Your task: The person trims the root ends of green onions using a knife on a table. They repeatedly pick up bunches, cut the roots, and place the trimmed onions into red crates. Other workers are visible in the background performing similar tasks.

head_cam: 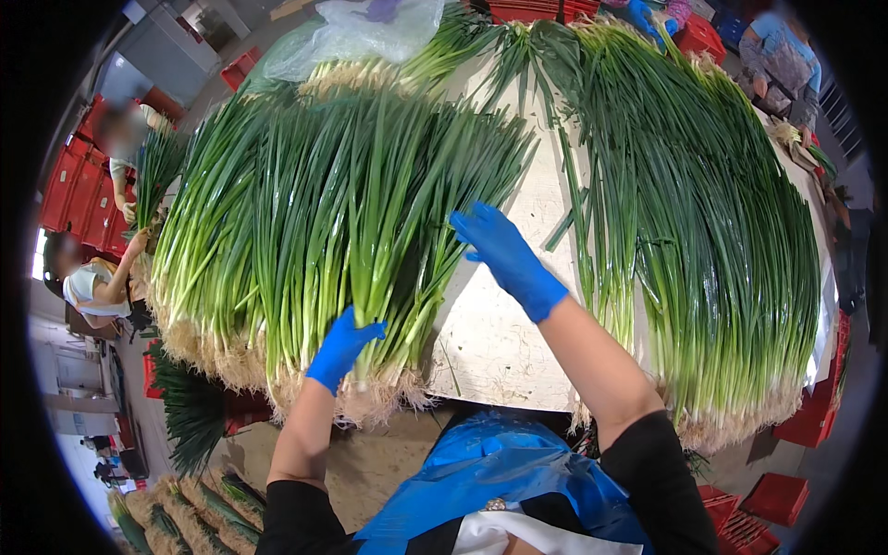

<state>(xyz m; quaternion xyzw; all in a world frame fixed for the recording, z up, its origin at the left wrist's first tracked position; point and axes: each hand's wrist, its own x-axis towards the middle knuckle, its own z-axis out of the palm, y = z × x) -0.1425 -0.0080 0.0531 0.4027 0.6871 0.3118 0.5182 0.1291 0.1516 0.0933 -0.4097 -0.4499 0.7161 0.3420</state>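
A thick row of green onions (298,229) lies before me, leaves pointing away and pale roots (378,399) towards me. My left hand (345,350), in a blue glove, closes around the lower stalks of a bunch (371,267). Its thumb lies across the front, and its other fingers are partly hidden among the stalks. To the right, my right hand (503,253), also gloved in blue, is beside the leaves at the pile's right edge. Its fingers are spread and hold nothing; whether they touch the leaves I cannot tell.
Another broad pile of green onions (721,263) covers the pale tabletop's (492,340) right side. A clear plastic bag (354,38) rests at the far end. People (104,284) work at left, others (780,59) at far right. Red crates (777,498) and onion bundles (187,510) are on the floor.
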